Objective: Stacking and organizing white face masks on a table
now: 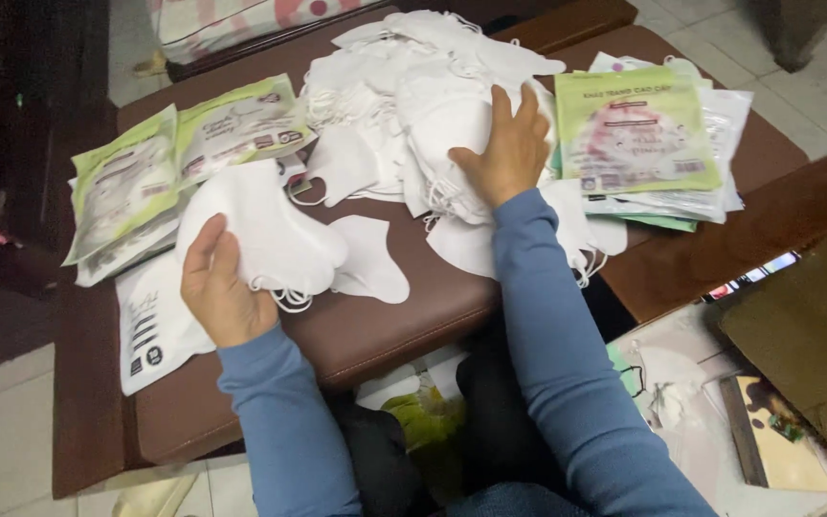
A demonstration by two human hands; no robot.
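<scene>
In the head view, the left hand [220, 287] is gripping a small stack of white masks [265, 230], fingers closed around its near edge, holding it just above the brown bench [385, 325]. The right hand [509, 144] is lying flat, fingers spread, on a big heap of masks [413, 86] piled in the middle of the bench; it is pressing on the heap rather than clamping anything. A single mask [370, 258] is lying flat between the two hands. Green pouches [184, 144] are sitting to the left of the heap, and another pile of pouches [638, 144] is lying to its right. A white packet [150, 330] is resting just beside the left hand. Both arms are wearing blue sleeves [567, 364].
</scene>
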